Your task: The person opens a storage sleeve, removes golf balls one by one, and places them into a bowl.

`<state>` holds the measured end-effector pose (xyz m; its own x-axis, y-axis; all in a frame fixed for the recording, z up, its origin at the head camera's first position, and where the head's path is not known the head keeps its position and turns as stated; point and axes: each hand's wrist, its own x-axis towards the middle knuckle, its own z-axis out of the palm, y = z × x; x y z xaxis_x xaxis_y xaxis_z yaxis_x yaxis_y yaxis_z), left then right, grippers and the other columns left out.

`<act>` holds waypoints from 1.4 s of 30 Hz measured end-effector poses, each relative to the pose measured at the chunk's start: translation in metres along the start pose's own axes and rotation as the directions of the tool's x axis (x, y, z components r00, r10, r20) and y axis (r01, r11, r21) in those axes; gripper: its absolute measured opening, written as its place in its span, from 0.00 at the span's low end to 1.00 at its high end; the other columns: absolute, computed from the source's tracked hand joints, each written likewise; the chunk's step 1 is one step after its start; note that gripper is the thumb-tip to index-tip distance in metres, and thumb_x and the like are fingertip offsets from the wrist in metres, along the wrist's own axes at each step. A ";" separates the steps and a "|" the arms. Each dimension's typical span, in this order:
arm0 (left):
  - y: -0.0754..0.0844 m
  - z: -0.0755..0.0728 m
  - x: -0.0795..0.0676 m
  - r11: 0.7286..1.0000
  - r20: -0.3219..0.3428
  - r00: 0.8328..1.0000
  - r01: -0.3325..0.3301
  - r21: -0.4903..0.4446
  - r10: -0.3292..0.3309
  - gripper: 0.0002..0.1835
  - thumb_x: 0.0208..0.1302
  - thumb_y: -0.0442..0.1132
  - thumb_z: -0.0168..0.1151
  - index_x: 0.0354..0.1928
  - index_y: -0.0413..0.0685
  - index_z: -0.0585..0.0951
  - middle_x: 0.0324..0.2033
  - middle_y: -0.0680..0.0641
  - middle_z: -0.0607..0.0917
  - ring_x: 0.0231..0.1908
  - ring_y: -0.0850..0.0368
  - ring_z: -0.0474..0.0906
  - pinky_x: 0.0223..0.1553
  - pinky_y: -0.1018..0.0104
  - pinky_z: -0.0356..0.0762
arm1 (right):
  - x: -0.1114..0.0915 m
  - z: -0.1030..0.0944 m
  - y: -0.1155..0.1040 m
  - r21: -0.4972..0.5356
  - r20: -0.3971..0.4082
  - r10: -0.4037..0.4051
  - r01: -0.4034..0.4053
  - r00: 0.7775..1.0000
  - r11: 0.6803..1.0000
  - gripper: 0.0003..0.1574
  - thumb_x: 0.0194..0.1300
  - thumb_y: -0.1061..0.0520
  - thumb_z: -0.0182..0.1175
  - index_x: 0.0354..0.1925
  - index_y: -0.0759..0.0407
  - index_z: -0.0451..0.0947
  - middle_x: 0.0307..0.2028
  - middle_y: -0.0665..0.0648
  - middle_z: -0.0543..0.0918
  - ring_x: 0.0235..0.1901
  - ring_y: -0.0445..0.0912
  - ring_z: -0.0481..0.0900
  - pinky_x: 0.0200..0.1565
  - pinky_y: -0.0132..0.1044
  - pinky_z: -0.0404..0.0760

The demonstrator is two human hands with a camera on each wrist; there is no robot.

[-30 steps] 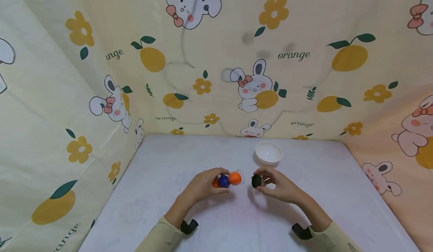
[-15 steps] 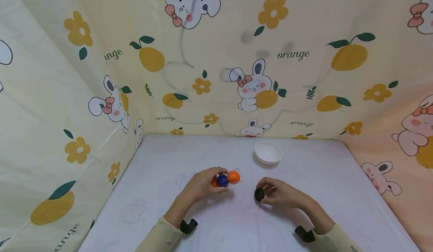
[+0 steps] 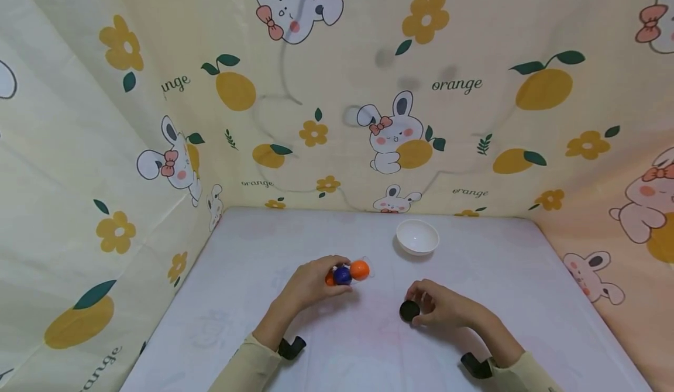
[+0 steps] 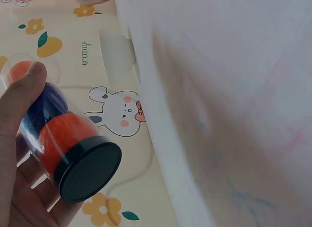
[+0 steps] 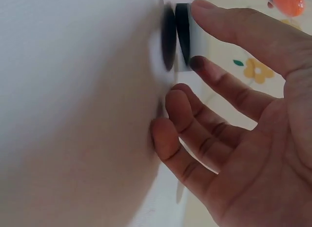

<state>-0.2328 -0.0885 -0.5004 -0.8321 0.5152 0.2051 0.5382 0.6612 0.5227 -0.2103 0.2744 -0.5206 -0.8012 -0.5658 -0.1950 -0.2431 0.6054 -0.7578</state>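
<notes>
My left hand point(image 3: 313, 284) grips a clear plastic tube point(image 4: 90, 171) with a black end. Inside it sit a blue ball point(image 3: 343, 275) between two orange balls point(image 4: 68, 139). In the head view the tube's clear end points right, away from the palm. Thumb and index finger of my right hand point(image 3: 442, 307) pinch a round black lid point(image 3: 409, 310) by its edge. In the right wrist view the lid point(image 5: 183, 34) is close over the table, with its dark shadow beside it. The other right fingers are bent, their tips near the tabletop.
Behind the hands a white bowl point(image 3: 418, 248) stands toward the back of the white-covered table point(image 3: 263, 234). A printed cloth point(image 3: 337, 76) with rabbits and oranges hangs around the back and sides. Black mounts point(image 3: 292, 348) sit at both wrists.
My right hand has lowered the lid toward the table and nearer to me, tilting it so its flat face shows. The left hand has shifted slightly left and up with the tube.
</notes>
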 end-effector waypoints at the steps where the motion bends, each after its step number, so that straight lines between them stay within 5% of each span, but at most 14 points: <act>1: 0.000 -0.001 0.000 1.000 -0.002 1.000 -0.003 0.002 0.003 0.31 0.63 0.53 0.81 0.65 0.53 0.82 0.61 0.51 0.87 0.55 0.53 0.87 0.60 0.54 0.85 | 0.000 0.000 0.000 -0.004 -0.001 0.007 -0.007 1.000 1.000 0.28 0.62 0.54 0.80 0.55 0.55 0.78 0.47 0.57 0.78 0.45 0.52 0.75 0.42 0.33 0.77; 8: 0.002 -0.003 0.001 1.000 -0.019 1.000 0.003 -0.016 -0.003 0.31 0.63 0.51 0.82 0.65 0.53 0.82 0.59 0.51 0.88 0.53 0.55 0.86 0.59 0.55 0.86 | 0.007 -0.002 -0.009 -0.062 -0.091 -0.064 0.059 0.994 0.996 0.22 0.68 0.54 0.76 0.54 0.58 0.79 0.45 0.57 0.81 0.40 0.50 0.78 0.39 0.33 0.80; 19: 0.002 0.000 0.005 1.000 -0.069 0.997 -0.030 0.009 0.031 0.31 0.62 0.52 0.82 0.64 0.54 0.82 0.60 0.53 0.87 0.55 0.56 0.85 0.59 0.57 0.86 | 0.035 0.008 -0.035 -0.035 -0.332 -0.200 0.200 0.922 0.979 0.26 0.71 0.52 0.74 0.63 0.52 0.80 0.50 0.59 0.87 0.44 0.42 0.84 0.51 0.39 0.88; 31: 0.002 0.002 0.006 0.992 -0.102 0.989 -0.101 0.074 0.109 0.30 0.62 0.55 0.81 0.64 0.56 0.85 0.57 0.53 0.89 0.55 0.55 0.86 0.58 0.58 0.85 | 0.047 0.017 -0.048 0.091 -0.313 -0.203 0.242 0.928 0.966 0.30 0.75 0.50 0.70 0.69 0.58 0.77 0.55 0.58 0.88 0.49 0.47 0.87 0.56 0.39 0.86; 42: 0.003 0.000 0.005 0.983 -0.103 0.986 -0.114 0.144 0.130 0.32 0.60 0.57 0.82 0.64 0.58 0.86 0.55 0.53 0.90 0.52 0.55 0.86 0.56 0.56 0.85 | 0.051 0.022 -0.048 0.092 -0.334 -0.203 0.246 0.921 0.965 0.30 0.74 0.50 0.71 0.68 0.58 0.78 0.52 0.54 0.89 0.48 0.46 0.87 0.54 0.37 0.86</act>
<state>-0.2353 -0.0845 -0.4977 -0.7646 0.5379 0.3551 0.6434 0.6696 0.3711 -0.2271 0.2040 -0.5078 -0.8706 -0.4570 0.1821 -0.3814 0.3934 -0.8365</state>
